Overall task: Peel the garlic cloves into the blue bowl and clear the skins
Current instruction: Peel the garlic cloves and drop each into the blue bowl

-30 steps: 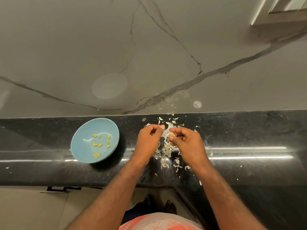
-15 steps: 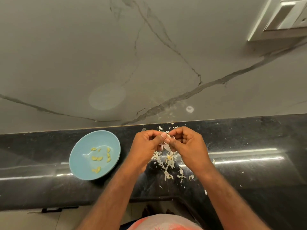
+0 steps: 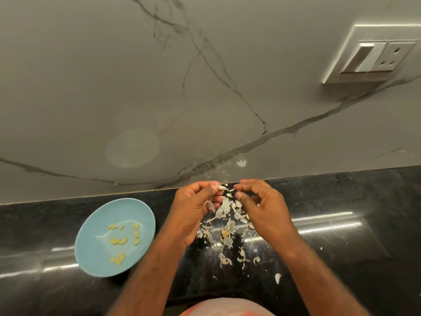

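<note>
Blue bowl [image 3: 91, 226]: the landmark. It sits on the black desk [image 3: 341, 201] toward the front edge. Judged: it is parked beside the working spot so a finished clove needs only a short drop.
Peeled cloves [image 3: 118, 241]: inside the blue bowl, a loose scatter of small pale-yellow pieces. None are stacked and no skin shows on them.
Left hand [image 3: 191, 215]: just right of the blue bowl, raised off the desk. The fingers are curled, and thumb and fingertips pinch a garlic clove [image 3: 219, 187].
Garlic clove: right of the blue bowl and farther back, at the left hand's fingertips. It is small and whitish, and only its end shows. How much skin remains on it cannot be told.
Loose flake [image 3: 224, 207]: right of the blue bowl, between the two hands. It is papery and pale. Whether it hangs from a finger or falls free cannot be told.
Skins [image 3: 225, 236]: on the desk right of the blue bowl, directly under both hands, with strays farther right. Judged: peeling over one spot keeps the waste gathered for clearing.
Right hand [image 3: 264, 213]: farthest right of the blue bowl, a small gap from the left hand. The fingers are curled and the thumb is near the forefinger. Whether it pinches a skin cannot be told.
Status: judged mid-peel. The skins are not yet cleared.
</note>
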### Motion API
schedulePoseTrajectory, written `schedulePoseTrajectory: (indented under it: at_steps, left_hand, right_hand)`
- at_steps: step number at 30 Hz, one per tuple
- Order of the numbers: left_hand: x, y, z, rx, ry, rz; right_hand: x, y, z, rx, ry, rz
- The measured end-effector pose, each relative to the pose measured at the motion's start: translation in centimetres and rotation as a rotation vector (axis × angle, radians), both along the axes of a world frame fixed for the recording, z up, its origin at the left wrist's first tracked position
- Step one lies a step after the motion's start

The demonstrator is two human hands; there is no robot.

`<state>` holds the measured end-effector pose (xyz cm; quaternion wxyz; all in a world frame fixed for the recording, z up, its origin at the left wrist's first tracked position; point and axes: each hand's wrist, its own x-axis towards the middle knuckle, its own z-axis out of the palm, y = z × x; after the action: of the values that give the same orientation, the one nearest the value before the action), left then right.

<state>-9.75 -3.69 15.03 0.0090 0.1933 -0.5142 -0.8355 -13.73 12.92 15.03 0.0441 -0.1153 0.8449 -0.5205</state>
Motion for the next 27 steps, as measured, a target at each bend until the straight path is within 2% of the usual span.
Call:
schedulePoseTrajectory:
  at_steps: [2,6,8,13,21,23,27]
  left_hand:
    - [0.2,-0.3,0.0,-0.025,0.006,-0.014]
    - [0.5,-1.1,0.2,-0.128,0.049,-0.069]
    - [0.7,-1.4,0.4,-0.204,0.079,-0.103]
    - [0.6,-2.5,0.4,-0.412,0.115,-0.146]
    - [0.1,-2.6,0.3,-0.565,0.119,-0.105]
    - [0.1,-2.4,0.6,-0.486,0.114,-0.117]
    - [0.1,-2.0,1.3,-0.133,0.095,-0.15]
  right_hand:
    - [0.0,-0.4,0.8,-0.094,-0.056,-0.029]
    - [0.0,-1.2,1.5,-0.289,-0.337,0.109]
    - [0.0,-1.6,1.4,-0.369,-0.409,0.144]
    - [-0.1,-1.9,1.1,-0.398,-0.396,0.174]
    - [-0.5,-2.7,1.7,-0.408,-0.341,0.144]
    - [-0.6,-2.8,1.7,-0.423,-0.321,0.134]
    - [-0.5,-2.6,2.3,-0.575,-0.369,0.157]
